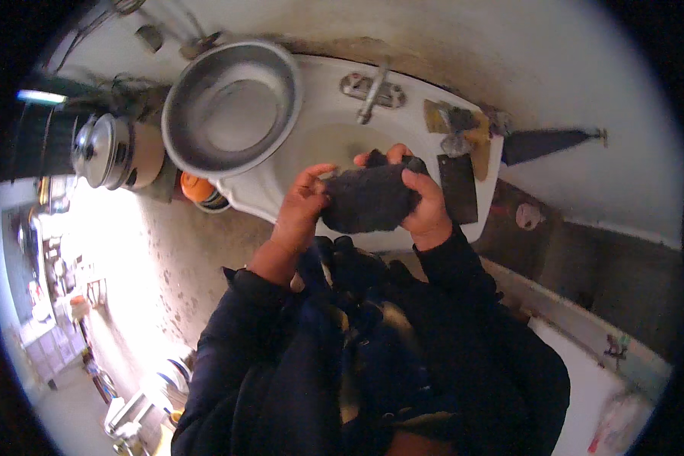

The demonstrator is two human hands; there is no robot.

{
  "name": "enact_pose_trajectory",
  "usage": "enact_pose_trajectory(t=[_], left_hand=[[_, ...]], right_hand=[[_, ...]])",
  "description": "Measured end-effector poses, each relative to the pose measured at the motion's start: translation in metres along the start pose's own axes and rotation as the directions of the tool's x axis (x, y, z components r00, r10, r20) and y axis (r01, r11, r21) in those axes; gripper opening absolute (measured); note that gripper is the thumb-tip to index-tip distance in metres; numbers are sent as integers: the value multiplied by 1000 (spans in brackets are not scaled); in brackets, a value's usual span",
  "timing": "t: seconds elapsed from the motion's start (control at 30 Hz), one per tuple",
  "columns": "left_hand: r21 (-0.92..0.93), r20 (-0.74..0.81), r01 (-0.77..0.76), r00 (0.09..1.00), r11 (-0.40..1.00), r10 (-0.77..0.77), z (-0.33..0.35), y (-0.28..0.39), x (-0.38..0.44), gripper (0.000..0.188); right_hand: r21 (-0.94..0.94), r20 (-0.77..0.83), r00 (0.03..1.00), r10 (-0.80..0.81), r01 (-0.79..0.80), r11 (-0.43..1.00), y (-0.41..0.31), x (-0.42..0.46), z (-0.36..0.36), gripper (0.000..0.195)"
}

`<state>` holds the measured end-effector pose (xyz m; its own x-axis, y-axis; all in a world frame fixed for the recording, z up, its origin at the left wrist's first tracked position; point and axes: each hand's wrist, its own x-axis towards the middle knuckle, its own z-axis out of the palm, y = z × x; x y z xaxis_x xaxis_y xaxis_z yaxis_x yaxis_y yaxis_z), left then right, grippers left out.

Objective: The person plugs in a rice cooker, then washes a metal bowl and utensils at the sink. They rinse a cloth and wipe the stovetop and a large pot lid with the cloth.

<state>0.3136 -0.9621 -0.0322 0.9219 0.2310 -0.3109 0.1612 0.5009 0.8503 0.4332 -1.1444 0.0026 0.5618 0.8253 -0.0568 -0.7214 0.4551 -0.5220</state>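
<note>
A dark, folded cloth (367,199) is stretched between my two hands above the front of the white sink (296,214). My left hand (301,208) grips its left edge, with the index finger pointing toward the tap. My right hand (427,199) holds the opposite edge, the thumb lying on top and fingertips showing behind it. Blur hides the cloth's exact weave. Beyond my hands, cloudy water or a stained bottom shows in the sink bowl (336,137). The metal tap (370,94) points down toward that bowl.
A large metal basin (242,114) rests on the sink's left side. Right of my hands lie a dark rectangular piece (459,188) and a clear crumpled item (455,145). A lidded pot (111,151) and an orange object (196,187) are at left. Walls rise behind and right.
</note>
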Motion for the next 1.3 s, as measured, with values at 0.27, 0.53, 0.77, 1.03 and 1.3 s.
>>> enact_pose_trajectory(t=[0.27,0.53,0.77,1.03,1.3], left_hand=[[408,263,-192,961,893,87,-61,14,-100,54],[789,-300,31,891,613,340,-185,31,-283,34],[647,-633,240,698,724,335,-307,26,-503,25],[436,-895,677,253,593,368,-433,-13,-641,18],[165,-963,722,-29,672,268,-592,14,-715,17]], right_hand=[[-398,325,883,338,-197,896,66,11,106,48],[-974,171,955,243,126,189,210,53,172,34],[-807,379,775,506,8,590,411,45,304,21],[-672,736,188,650,312,671,594,55,466,22],[-672,710,39,703,337,660,773,155,553,28]])
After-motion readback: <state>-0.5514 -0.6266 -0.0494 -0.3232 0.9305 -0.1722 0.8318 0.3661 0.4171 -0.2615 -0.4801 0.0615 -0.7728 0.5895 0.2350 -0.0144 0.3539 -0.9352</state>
